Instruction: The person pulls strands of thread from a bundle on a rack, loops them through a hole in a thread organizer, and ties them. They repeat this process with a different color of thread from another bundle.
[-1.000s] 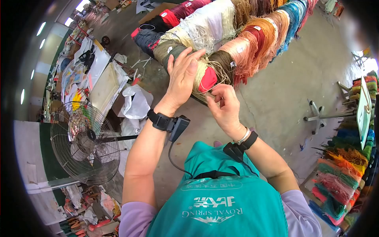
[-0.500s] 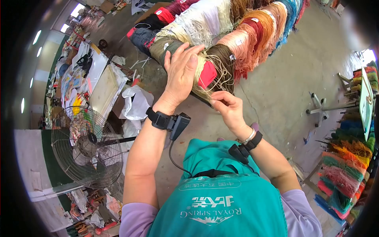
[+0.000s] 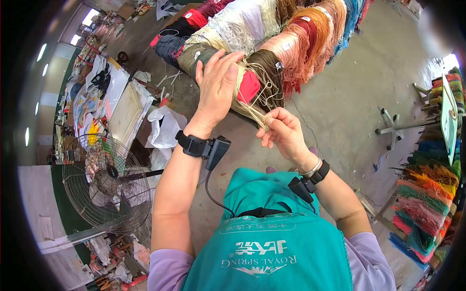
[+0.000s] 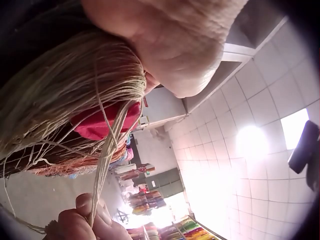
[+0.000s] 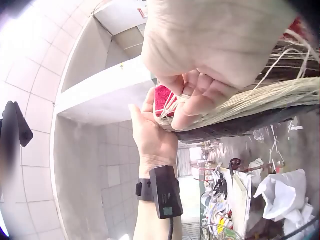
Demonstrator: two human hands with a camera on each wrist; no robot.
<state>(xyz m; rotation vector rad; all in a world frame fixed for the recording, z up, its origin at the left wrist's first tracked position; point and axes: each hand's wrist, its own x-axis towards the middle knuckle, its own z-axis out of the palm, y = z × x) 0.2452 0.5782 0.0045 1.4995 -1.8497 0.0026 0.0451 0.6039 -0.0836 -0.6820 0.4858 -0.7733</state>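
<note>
My left hand [image 3: 217, 89] rests on a hank of cream yarn [image 4: 75, 80] at the near end of a rack of hanging yarn, its fingers nearly straight. Below and to the right, my right hand [image 3: 285, 133] pinches a thin bundle of cream strands [image 4: 104, 172] between thumb and fingers. The strands stretch from the hank to those fingertips. A red cloth cap [image 3: 248, 87] covers the rack's end between the two hands. Loose cream loops dangle over the dark brown yarn [image 3: 273, 72] beside it. In the right wrist view, the right hand [image 5: 215, 45] partly hides the red cap.
White, peach and orange hanks [image 3: 286, 46] hang farther along the rack. A wire-caged fan [image 3: 107, 182] stands at the left, near a white plastic bag [image 3: 165, 126] and a cluttered table. More coloured yarn [image 3: 422, 208] and a wheeled stand [image 3: 390, 128] are at the right.
The right hand has drawn away from the red cap, down and to the right, with cream strands pulled out from the hank. The left hand stays on the yarn.
</note>
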